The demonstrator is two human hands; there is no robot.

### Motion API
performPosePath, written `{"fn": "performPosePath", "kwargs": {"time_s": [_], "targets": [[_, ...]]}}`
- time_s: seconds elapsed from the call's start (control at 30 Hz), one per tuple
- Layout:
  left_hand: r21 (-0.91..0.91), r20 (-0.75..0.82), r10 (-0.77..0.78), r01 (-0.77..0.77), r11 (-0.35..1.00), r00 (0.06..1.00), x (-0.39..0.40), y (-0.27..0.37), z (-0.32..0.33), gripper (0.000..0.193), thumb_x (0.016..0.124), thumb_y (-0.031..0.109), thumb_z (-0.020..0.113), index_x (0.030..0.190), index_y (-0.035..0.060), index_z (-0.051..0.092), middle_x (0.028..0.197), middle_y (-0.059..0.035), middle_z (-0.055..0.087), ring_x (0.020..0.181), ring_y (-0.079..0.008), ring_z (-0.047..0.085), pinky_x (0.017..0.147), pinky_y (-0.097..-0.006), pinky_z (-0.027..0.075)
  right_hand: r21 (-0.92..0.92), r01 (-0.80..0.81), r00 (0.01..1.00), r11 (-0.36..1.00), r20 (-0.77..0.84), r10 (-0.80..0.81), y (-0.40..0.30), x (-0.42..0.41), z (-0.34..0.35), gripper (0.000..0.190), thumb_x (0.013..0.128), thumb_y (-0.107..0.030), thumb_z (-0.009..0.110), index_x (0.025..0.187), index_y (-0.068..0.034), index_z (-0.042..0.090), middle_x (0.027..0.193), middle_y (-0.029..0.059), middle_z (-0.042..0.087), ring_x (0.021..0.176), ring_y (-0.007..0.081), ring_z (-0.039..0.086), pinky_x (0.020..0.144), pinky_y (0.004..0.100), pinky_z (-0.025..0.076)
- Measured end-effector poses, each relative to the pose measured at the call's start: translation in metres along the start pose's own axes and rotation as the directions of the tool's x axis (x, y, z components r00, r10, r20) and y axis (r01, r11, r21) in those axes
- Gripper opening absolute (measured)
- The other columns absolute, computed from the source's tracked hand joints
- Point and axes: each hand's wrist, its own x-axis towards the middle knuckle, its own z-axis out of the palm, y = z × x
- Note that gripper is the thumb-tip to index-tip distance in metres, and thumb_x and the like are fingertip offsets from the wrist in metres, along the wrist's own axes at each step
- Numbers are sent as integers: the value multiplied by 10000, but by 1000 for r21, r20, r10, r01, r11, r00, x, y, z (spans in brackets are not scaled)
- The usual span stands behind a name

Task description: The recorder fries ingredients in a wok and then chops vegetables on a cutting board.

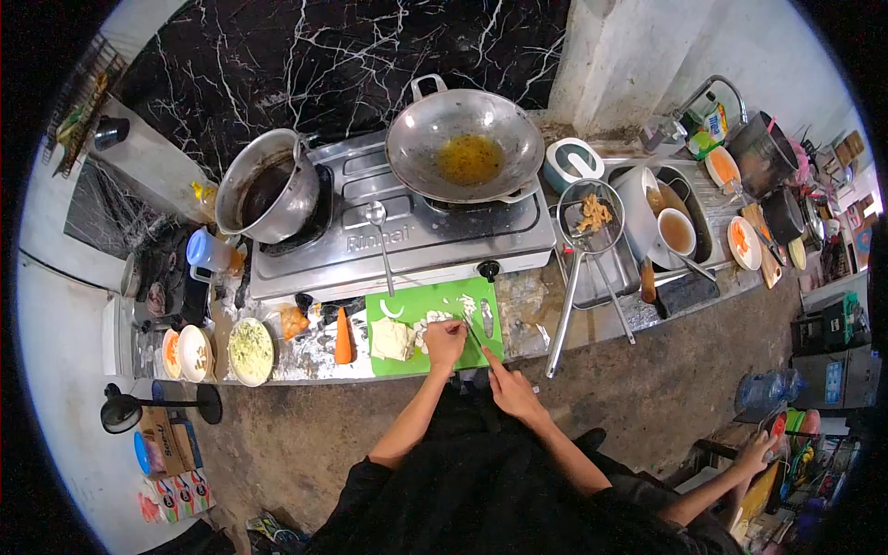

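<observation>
A green cutting board [388, 365] lies at the counter's front edge. My right hand [515, 393] grips a knife [475, 334], its blade angled down on the board. Beside the blade, my left hand [445, 344] has its fingers curled down on white chopped pieces [435, 317], partly hidden under it. Finer white bits [467, 304] lie past the knife's tip, near the board's handle slot. A pale block [393, 340], whose kind I cannot tell, sits at the board's left, below a thin white crescent slice [392, 309].
Left of the board are a carrot [343, 338] and a plate of shredded food [250, 352]. A gas stove [361, 243] behind bears a pot [267, 186] and a wok [465, 147] with oily liquid. A strainer [574, 277] rests by the sink [701, 180]. Another person's hand [756, 451] shows at right.
</observation>
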Motion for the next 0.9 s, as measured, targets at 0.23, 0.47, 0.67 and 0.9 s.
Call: {"fn": "performPosePath", "kwargs": {"time_s": [0.23, 0.47, 0.67, 0.9], "targets": [[7, -15, -23, 23, 1000, 1000, 0, 4, 0, 146, 762, 108, 659, 774, -27, 712, 634, -127, 678, 594, -173, 672, 583, -280, 513, -41, 24, 999, 999, 28, -22, 9, 1, 3, 599, 958, -187, 424, 1490, -292, 170, 643, 284, 577, 620, 498, 568, 655, 603, 468], [24, -41, 42, -41, 999, 998, 0, -1, 1, 157, 755, 129, 660, 773, -17, 713, 606, -132, 661, 546, -174, 651, 546, -288, 493, -68, 29, 998, 997, 52, -25, 14, 1, 7, 618, 956, -199, 431, 1494, -309, 149, 662, 290, 584, 639, 498, 579, 653, 605, 471], [68, -12, -5, 6, 998, 1000, 0, 7, -2, 118, 725, 126, 682, 768, 20, 712, 649, -163, 657, 589, -268, 671, 574, -317, 512, -115, 6, 996, 993, 90, 4, 9, 1, 3, 662, 936, -170, 446, 1497, -311, 123, 713, 288, 603, 673, 495, 588, 679, 605, 471], [17, -22, -20, 21, 1000, 1000, 1, 2, 0, 121, 729, 134, 681, 762, 21, 712, 647, -164, 655, 596, -262, 676, 572, -319, 511, -122, 44, 999, 992, 37, -40, 6, 1, 2, 593, 942, -153, 445, 1483, -237, 218, 639, 293, 573, 607, 487, 568, 646, 585, 463]]}}
